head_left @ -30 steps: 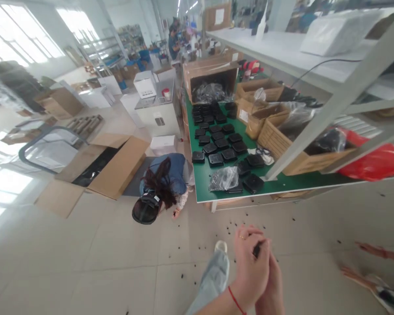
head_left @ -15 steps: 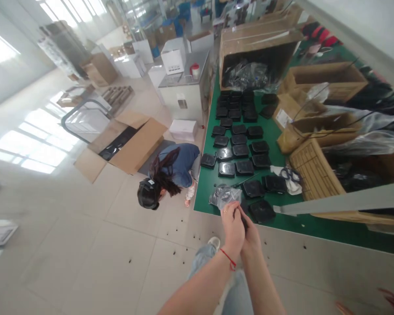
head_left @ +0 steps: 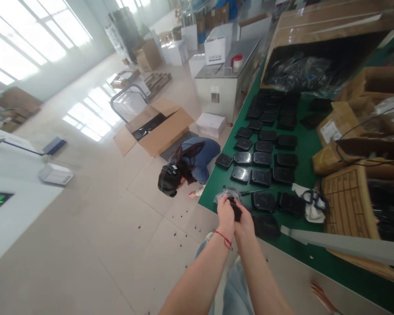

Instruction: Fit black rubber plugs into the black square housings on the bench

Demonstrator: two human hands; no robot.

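Note:
Both hands are together at the near corner of the green table [head_left: 213,192]. My left hand [head_left: 226,213] and my right hand [head_left: 245,222] are closed around a black plastic piece [head_left: 235,211], whose exact kind I cannot make out. A clear plastic bag [head_left: 229,192] lies just beyond my fingers. Beside it is a thin screwdriver [head_left: 258,191]. To the right sit a black case [head_left: 263,201] and another black case [head_left: 290,204]. A flat black piece [head_left: 266,225] lies at the table's edge.
Several black cases [head_left: 261,159] stand in rows farther back. Blue-handled scissors [head_left: 316,200] rest on white cloth [head_left: 314,213]. A grey metal bar [head_left: 344,243] crosses the right side. A co-worker [head_left: 197,159] crouches left of the table by an open carton [head_left: 166,131]. Small dark bits dot the floor.
The view has swung left, so the table appears farther right. My hands have parted slightly, and more of the black piece shows between them. The co-worker remains crouched.

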